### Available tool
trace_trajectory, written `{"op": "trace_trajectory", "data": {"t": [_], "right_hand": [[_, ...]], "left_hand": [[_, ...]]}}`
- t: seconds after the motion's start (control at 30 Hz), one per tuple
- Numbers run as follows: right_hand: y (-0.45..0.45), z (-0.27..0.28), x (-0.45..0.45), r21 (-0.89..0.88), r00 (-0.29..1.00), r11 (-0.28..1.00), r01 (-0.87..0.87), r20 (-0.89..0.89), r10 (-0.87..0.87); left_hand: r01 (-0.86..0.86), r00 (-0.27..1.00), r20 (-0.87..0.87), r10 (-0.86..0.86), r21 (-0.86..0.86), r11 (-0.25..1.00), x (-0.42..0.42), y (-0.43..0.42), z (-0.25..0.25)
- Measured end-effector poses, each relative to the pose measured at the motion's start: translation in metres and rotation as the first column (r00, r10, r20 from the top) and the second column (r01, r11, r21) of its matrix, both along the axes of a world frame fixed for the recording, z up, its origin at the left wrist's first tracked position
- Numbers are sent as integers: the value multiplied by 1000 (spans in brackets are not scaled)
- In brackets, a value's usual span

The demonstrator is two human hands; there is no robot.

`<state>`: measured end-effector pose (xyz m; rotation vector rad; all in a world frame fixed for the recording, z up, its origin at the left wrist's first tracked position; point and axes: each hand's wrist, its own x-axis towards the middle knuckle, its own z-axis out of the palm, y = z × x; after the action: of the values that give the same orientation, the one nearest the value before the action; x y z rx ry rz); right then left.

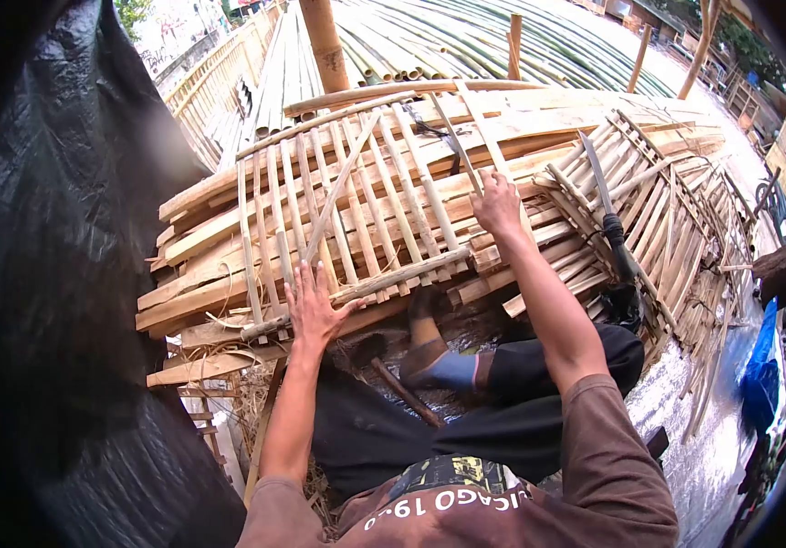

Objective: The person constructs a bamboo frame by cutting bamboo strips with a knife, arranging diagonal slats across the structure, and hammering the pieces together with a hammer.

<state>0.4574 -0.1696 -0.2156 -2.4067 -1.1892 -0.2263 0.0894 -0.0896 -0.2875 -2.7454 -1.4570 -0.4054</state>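
Head view: looking down on a slatted frame (333, 207), laid at a slant over rough planks (192, 304), with a looser slatted stack (676, 210) off to the right. Pressing down with the left hand (313, 306), palm low and fingers spread, over the near rail (402, 277) toward its left end. Gripping with the right hand (500, 203), fingers curled at the lower end of a dark strip (454, 142), just right of the frame, with a pale strip (479, 128) running close under the same hand; cannot tell whether pinching that one too, nor whether looking at wood or a blade in the dark one.

Well along with the frame, judging by how it lies: bridging near rail and far rail (329, 122) with a full row of slats (408, 160), and crossing them with one diagonal (354, 164). Too small to tell how firmly joined at the ends. Possibly left to settle: the place of the pale strip, lying outside the row and apart from the near rail. Holding neither the knife (599, 183) on the stack nor the likely hammer (407, 393) beside the foot (452, 365)
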Motion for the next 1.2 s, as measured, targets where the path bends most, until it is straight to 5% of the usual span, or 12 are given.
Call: {"op": "trace_trajectory", "data": {"t": [0.07, 0.2, 0.27, 0.43, 0.53, 0.7, 0.8, 0.93, 1.13, 1.2], "right_hand": [[-8, -7, 10, 84, 991, 988, -133, 45, 129], [-66, 48, 15, -355, 966, 913, -201, 85, 246], [-105, 80, 42, -463, 933, 813, -353, -238, 270], [-225, 139, 83, -457, 945, 832, -314, -235, 228], [-279, 108, 85, -389, 957, 914, -113, -291, -6], [-321, 24, 65, -576, 998, 818, 4, -53, -42], [-338, 8, 70, -696, 987, 718, 31, -91, -131], [-364, -31, 73, -466, 1000, 884, 25, 29, -13], [-358, -19, 50, -593, 990, 799, 101, -17, -138], [-357, -11, 52, -789, 978, 608, 85, -52, -204]], "left_hand": [[29, 999, 27, -31, 44, 999, -3, -1, -1], [48, 998, 32, -54, 146, 988, -2, 2, -11], [41, 999, 10, -42, 143, 989, -2, -1, -8], [19, 999, -39, -14, 122, 992, 1, -3, -3], [19, 999, -43, -15, 103, 995, 0, -3, -3], [27, 997, -71, -21, 81, 996, 0, -2, 0], [43, 994, -105, -34, 83, 996, -4, 1, 4], [56, 993, -110, -45, 102, 993, -4, 0, 7], [114, 993, -53, -106, 175, 978, -3, -5, 5], [134, 991, -24, -132, 206, 969, -4, -5, 4]]}}
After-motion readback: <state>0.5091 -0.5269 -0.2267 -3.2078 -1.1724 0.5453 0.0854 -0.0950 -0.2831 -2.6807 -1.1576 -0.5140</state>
